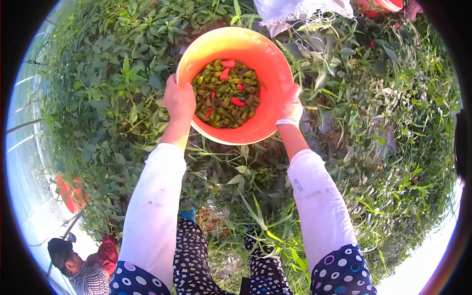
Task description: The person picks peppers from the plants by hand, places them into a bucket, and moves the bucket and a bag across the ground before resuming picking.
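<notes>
Both my hands hold an orange bucket [268, 105] out in front of me, its open mouth tilted toward the camera. Green peppers [223, 93] cover its bottom, with several red ones [237, 102] among them. My left hand [180, 101] is closed on the left rim, thumb near the top edge. On the opposite side my right hand [291, 108] grips the rim, a pale band around its wrist. The fingers behind the bucket wall are hidden on both hands. White sleeves cover my forearms.
Dense leafy plants [118, 73] surround me on both sides. A white woven sack [305, 11] lies beyond the bucket, and another red container [378, 6] shows at the top right. At lower left are a person in a cap [88, 270] and a red-orange bucket [71, 192].
</notes>
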